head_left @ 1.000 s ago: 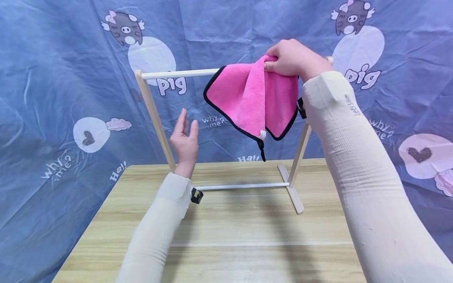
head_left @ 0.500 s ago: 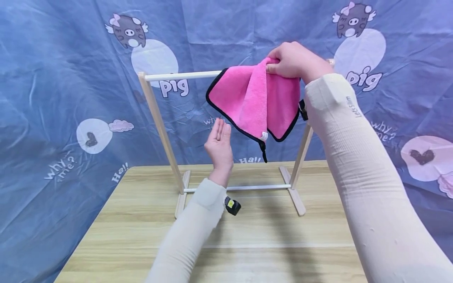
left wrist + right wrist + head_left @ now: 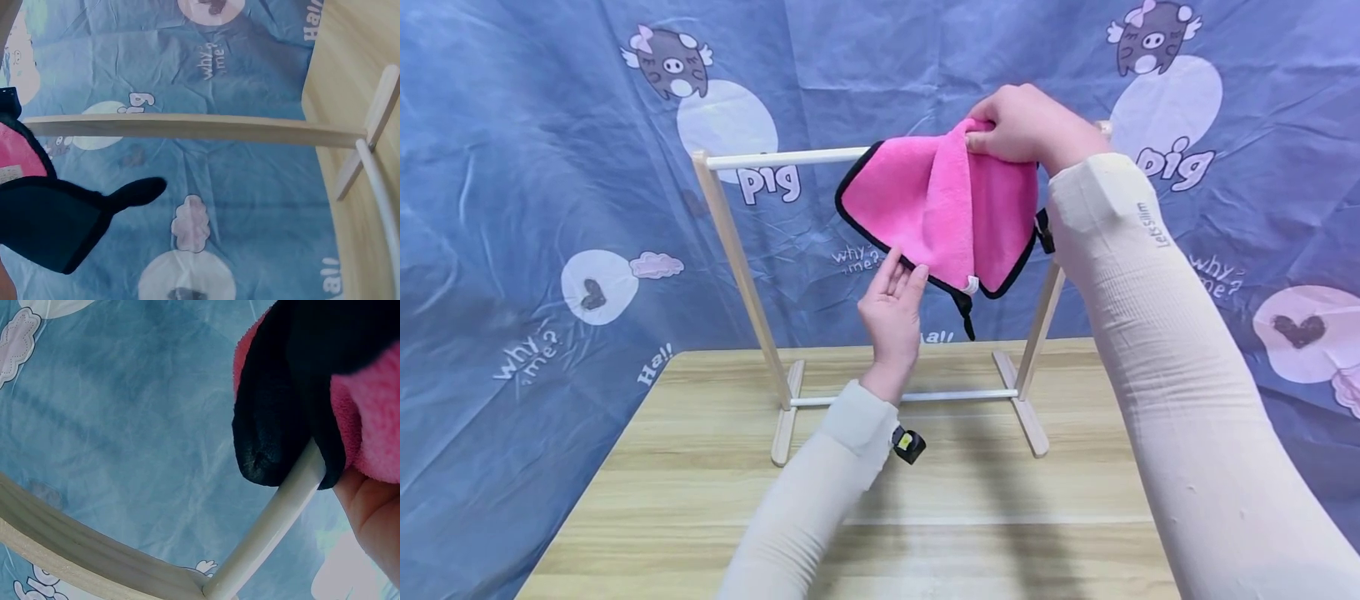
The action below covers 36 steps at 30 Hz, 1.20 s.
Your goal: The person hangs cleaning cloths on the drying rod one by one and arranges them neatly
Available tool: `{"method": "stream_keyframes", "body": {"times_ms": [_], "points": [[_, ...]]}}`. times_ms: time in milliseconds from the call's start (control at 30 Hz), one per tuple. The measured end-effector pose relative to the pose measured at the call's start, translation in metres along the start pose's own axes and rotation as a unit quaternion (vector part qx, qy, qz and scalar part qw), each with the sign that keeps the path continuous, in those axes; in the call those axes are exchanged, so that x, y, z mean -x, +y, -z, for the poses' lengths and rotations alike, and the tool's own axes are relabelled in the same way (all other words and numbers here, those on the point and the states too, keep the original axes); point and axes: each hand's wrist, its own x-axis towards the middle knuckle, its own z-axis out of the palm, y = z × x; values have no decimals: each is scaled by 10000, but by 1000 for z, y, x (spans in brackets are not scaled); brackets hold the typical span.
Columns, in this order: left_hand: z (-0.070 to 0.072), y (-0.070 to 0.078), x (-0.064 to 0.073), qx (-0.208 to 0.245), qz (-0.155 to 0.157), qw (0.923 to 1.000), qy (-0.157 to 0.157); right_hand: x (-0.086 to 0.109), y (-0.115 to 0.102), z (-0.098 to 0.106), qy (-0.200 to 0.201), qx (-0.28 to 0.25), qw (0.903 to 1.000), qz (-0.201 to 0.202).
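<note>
And the right hand (image 3: pixel 1022 125) is pinching, thumb and fingers clamped on a plush pink cloth with black piping (image 3: pixel 940 204), gripping it at the cloth's one o'clock, where a long fold is running down towards five. That cloth is hanging at the slim white rod (image 3: pixel 782 157), around one o'clock on the pale wooden frame (image 3: pixel 742 283), and it's hiding a good stretch of it; whether it's draping over the rod or partly hanging in front, the head view isn't quite settling. Down at the cloth's seven o'clock, here's the left hand (image 3: pixel 893 312), thumb and fingertips standing apart, meeting the black hem (image 3: pixel 863 233). A small white fabric tag (image 3: pixel 972 285) is showing at five o'clock, and a black strap-like loop (image 3: pixel 967 321) is dangling just below it.

Now, the handling: that plush is looking soft and floppy, so the right pinch should be holding firm while the left is working the hem. The left thumb is wanting one side of the piping and the fingers the other, drawing gently towards seven or eight o'clock so the fold is spreading rather than bunching. Too hard a tug would be risking dragging the cloth along the rod or rocking the frame, so small, even pulls are looking wiser
</note>
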Motion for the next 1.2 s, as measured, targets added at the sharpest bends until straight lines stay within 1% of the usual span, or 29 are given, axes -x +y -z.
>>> {"method": "stream_keyframes", "body": {"times_ms": [167, 333, 467, 633, 733, 800, 867, 1067, 1133, 1200], "points": [[4, 7, -10, -198, -411, 9988, -154, 1, -1, 1, -12, -18, 10000, -34], [14, 18, -24, -595, -707, 9953, -295, 1, -1, 1, -80, -38, 9999, -96], [20, 28, -38, -967, -1034, 9895, -292, 0, 0, 0, -163, -83, 9997, -129], [26, 43, -53, -1201, -1486, 9809, -374, 0, 1, 1, -144, -147, 9997, -97], [30, 49, -60, -1366, -1723, 9745, -458, 1, 1, 1, -75, -205, 9997, -112], [32, 52, -63, -1485, -1844, 9702, -514, 1, 1, 1, -34, -242, 9996, -132], [34, 55, -65, -1515, -1909, 9680, -592, 1, 1, 1, -14, -285, 9995, -129], [36, 61, -71, -1451, -2017, 9663, -667, 1, 2, -2, 12, -376, 9992, -119], [36, 64, -73, -1449, -2084, 9645, -725, 1, 3, -2, 44, -395, 9992, -100], [36, 67, -76, -1488, -2182, 9612, -803, 1, 3, -2, 90, -424, 9990, -91]]}}
